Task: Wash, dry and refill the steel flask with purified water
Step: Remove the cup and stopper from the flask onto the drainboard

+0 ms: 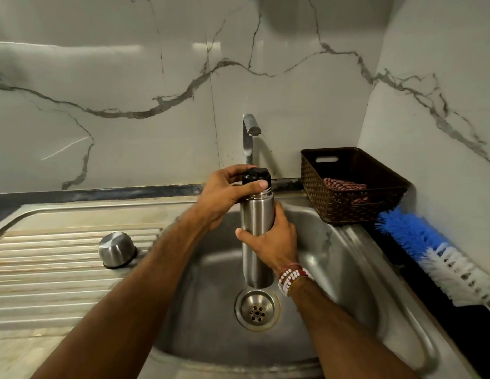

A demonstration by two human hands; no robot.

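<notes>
The steel flask (257,214) stands upright in the air over the sink basin (334,269), above the drain (257,310). My right hand (274,242) is wrapped around its body at mid-height. My left hand (224,192) grips the black stopper (256,175) on the flask's neck, thumb in front, fingers behind. The flask's steel cup lid (116,250) lies upside down on the ribbed draining board (47,269) at the left. The tap (249,132) rises behind the flask; no water runs from it.
A dark woven basket (347,203) holding a striped cloth (345,186) sits on the sink's back right corner. A blue and white bottle brush (429,247) lies on the dark counter at the right. Marble walls close the back and right side.
</notes>
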